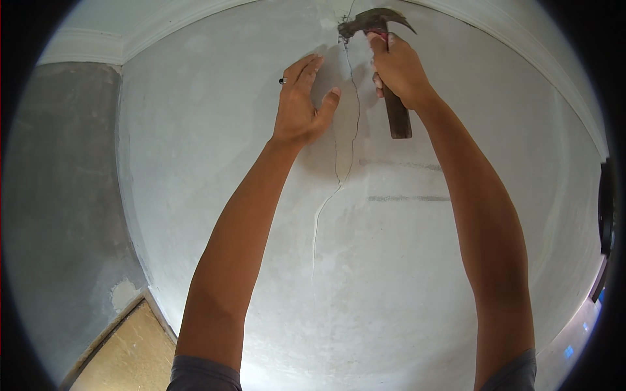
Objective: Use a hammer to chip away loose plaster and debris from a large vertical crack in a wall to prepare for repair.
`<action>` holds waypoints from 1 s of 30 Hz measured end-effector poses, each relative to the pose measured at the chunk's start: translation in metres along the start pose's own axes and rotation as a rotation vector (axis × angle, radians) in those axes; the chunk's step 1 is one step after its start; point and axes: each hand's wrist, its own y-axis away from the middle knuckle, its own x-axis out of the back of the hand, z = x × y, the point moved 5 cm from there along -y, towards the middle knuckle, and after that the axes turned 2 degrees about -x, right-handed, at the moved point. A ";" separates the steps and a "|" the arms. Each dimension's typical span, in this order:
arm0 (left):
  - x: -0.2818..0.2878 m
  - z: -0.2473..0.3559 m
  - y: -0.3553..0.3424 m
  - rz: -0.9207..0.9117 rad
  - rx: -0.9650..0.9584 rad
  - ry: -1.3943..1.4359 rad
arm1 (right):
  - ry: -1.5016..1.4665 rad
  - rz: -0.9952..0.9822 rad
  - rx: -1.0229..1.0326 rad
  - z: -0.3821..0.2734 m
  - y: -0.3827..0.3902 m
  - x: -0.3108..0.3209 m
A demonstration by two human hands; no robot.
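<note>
Left hand is up and open, fingers together and thumb out to the side, nothing in it. Can't tell if it's actually touching the smooth pale grey plaster wall or just beside it. Right hand is wrapped round an old claw hammer with a dark metal head and a worn brown handle, gripping high up, just below the head. Handle end pokes out below the fist, claw points off to the right, and the striking face is at a rough, chipped dark spot above and between the hands. Whether it's in contact, I can't say.

A thin dark jagged crack runs down between the hands, with a long pale bare-looking patch alongside it, just past the left thumb. Below the right hand are two dark grey horizontal smudges, and above both hands there's a white moulded cornice.

Handling-wise, I'd reckon the hammer is stiff and head-heavy. Choking up like that should give good control for short taps; lower down the handle means more swing but less aim. Worn handle could get slick with dust. Plaster round the crack is probably brittle.
</note>
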 end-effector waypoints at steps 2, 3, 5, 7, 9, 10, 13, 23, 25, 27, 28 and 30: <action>0.001 0.000 0.000 0.013 -0.008 0.002 | -0.060 0.143 0.081 -0.002 0.003 0.008; 0.000 0.000 -0.001 0.009 -0.021 0.010 | -0.055 0.093 0.074 -0.001 0.003 0.005; -0.001 0.001 -0.001 -0.002 -0.026 0.023 | 0.073 0.094 -0.006 0.008 0.007 -0.001; -0.002 0.000 -0.002 0.002 -0.030 -0.023 | 0.104 0.070 0.018 0.009 0.007 -0.004; -0.002 0.002 -0.001 0.024 -0.047 -0.014 | -0.017 0.031 0.003 0.012 0.006 -0.007; -0.002 0.000 -0.001 0.016 -0.025 -0.008 | -0.025 0.002 -0.004 0.013 0.006 -0.010; -0.003 0.001 0.000 0.006 -0.022 0.022 | -0.039 0.115 0.068 0.010 0.008 -0.004; -0.004 0.002 0.002 0.027 -0.022 0.002 | 0.006 0.144 0.134 0.005 0.002 0.001; -0.005 0.002 0.001 0.031 -0.021 0.007 | 0.044 0.203 0.173 0.002 0.002 0.004; -0.005 0.003 0.002 0.033 -0.037 -0.001 | 0.121 0.072 -0.006 0.010 -0.001 -0.002; -0.006 0.002 0.001 0.021 -0.023 -0.010 | 0.108 0.076 0.052 0.007 -0.001 -0.002; -0.004 0.003 0.001 0.039 -0.050 -0.015 | 0.050 0.141 0.080 0.005 -0.001 0.001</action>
